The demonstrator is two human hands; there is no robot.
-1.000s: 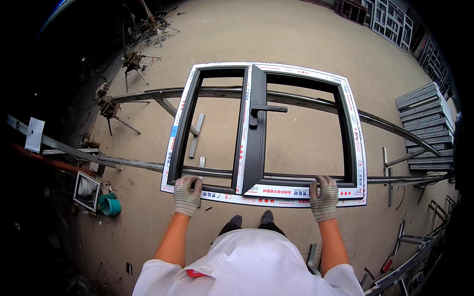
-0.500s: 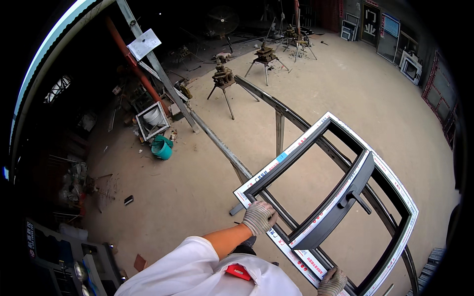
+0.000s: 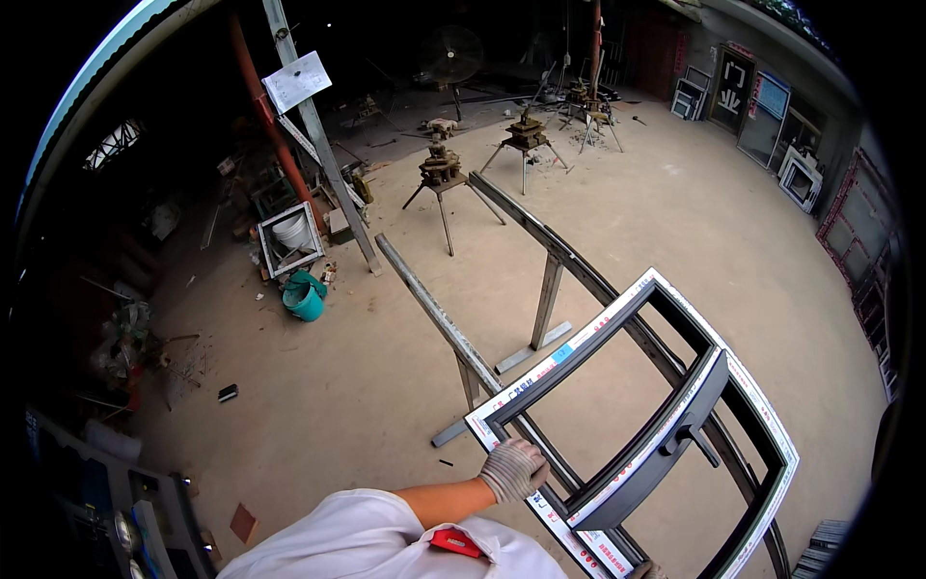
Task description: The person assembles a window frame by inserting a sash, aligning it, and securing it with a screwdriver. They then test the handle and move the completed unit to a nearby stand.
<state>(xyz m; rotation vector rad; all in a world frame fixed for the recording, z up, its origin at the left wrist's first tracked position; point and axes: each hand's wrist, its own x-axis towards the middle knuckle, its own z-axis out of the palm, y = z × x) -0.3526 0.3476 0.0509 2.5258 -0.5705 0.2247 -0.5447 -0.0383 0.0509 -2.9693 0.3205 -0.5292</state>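
Note:
A window frame [image 3: 600,321] with dark inner profiles and white printed film lies tilted across two metal rails. Its inner sash has a wide dark grey bar [image 3: 617,501] with a black handle [image 3: 707,450] on it. My left hand [image 3: 514,470], in a striped knit glove, is closed round the frame's near bar, close to its left corner. Farther right along that same bar, my right hand [image 3: 648,570] shows only as gloved fingers at the lower edge. These fingers are bent against the bar; the rest of that hand is cut off.
The left rail [image 3: 424,301] and right rail [image 3: 526,220] run away from me on legs. Rusty machines on tripod stands [image 3: 441,169] stand beyond. A teal bucket [image 3: 305,301] and a steel post [image 3: 333,159] are at left. Stacked strips [image 3: 823,548] lie at lower right.
The whole view has shifted a little, so rails and stands sit lower. My left hand keeps its hold on the frame. The right hand has dropped mostly out of the picture.

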